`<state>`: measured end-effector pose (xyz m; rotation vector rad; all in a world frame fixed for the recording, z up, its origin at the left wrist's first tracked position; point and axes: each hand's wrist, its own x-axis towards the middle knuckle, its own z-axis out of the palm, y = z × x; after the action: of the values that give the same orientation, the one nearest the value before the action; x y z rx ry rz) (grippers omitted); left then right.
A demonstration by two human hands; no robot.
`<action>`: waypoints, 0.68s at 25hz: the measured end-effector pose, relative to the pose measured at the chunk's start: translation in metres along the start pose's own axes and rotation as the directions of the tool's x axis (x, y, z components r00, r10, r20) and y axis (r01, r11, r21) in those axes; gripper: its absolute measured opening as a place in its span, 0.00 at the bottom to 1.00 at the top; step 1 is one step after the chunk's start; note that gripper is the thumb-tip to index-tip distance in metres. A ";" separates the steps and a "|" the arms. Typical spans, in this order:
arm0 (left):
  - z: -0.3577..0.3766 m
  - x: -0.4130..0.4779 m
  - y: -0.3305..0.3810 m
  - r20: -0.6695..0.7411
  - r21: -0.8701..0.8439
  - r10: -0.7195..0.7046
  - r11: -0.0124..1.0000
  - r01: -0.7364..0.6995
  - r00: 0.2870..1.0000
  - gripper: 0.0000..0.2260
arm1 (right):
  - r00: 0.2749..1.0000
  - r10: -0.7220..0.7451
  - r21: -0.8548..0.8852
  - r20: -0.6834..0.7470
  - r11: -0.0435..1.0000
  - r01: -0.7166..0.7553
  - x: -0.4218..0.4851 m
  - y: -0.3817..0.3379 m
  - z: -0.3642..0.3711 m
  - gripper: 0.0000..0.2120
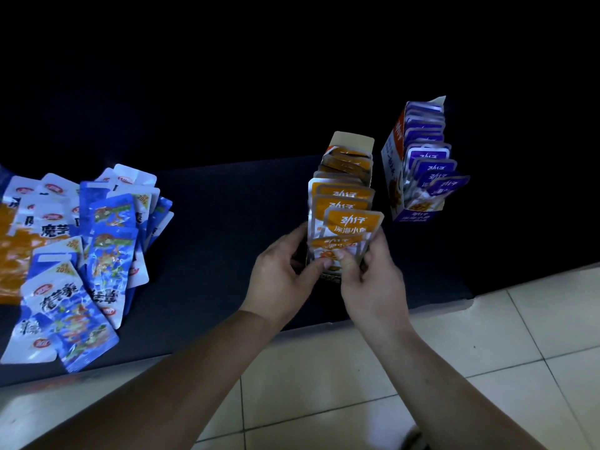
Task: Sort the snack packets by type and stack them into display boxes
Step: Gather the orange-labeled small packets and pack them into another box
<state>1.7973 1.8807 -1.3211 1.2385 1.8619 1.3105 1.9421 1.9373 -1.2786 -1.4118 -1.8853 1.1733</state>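
Note:
An orange display box (354, 141) stands on the dark table (211, 228), filled with a row of upright orange snack packets (344, 193). My left hand (285, 271) and my right hand (376, 277) both pinch the front orange packet (352, 224) at the box's near end. To the right stands a second box (394, 157) holding several purple packets (433, 170). A loose heap of blue and white packets (97, 241) lies at the table's left side.
An orange patch (13, 254), perhaps more packets, shows at the far left edge of the table. The table's front edge runs diagonally, with a pale tiled floor (454, 352) below it. The background beyond the table is dark.

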 end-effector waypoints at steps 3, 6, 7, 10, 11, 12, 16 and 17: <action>0.000 -0.003 0.005 0.036 0.087 0.044 0.995 -0.047 0.998 0.33 | 1.000 0.024 0.011 -0.011 1.000 -0.024 -0.004 0.000 0.012 0.20; 0.006 -0.009 0.005 0.030 0.151 0.019 0.988 -0.023 0.999 0.32 | 0.995 0.100 0.049 -0.013 0.994 -0.099 -0.007 0.002 0.020 0.19; 0.008 -0.010 0.005 0.038 0.152 0.014 0.988 -0.019 0.999 0.32 | 0.993 0.122 0.059 -0.002 0.991 -0.122 -0.006 0.002 0.021 0.17; 0.007 -0.011 0.004 0.097 0.146 0.011 0.989 -0.025 0.995 0.32 | 0.980 0.187 0.097 0.069 0.976 -0.193 -0.005 0.003 0.018 0.15; 0.004 -0.011 0.004 0.135 0.144 0.010 0.989 -0.029 0.991 0.32 | 0.975 0.197 0.104 0.100 0.973 -0.208 -0.005 0.000 0.015 0.14; 0.000 -0.011 0.004 0.177 0.147 0.005 0.989 -0.032 0.984 0.32 | 0.968 0.209 0.116 0.141 0.967 -0.226 -0.004 0.000 0.010 0.13; -0.002 -0.012 0.005 0.203 0.145 -0.015 0.989 -0.015 0.979 0.33 | 0.892 0.233 0.205 0.387 0.922 -0.329 -0.004 -0.009 -0.011 0.18; 0.001 -0.012 0.005 0.179 0.150 -0.019 0.989 -0.008 0.984 0.33 | 0.871 0.218 0.220 0.440 0.914 -0.340 -0.004 -0.011 -0.015 0.21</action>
<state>1.8053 1.8705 -1.3181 1.3794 1.8589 1.0327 1.9499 1.9375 -1.2614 -1.3837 -1.6927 1.9360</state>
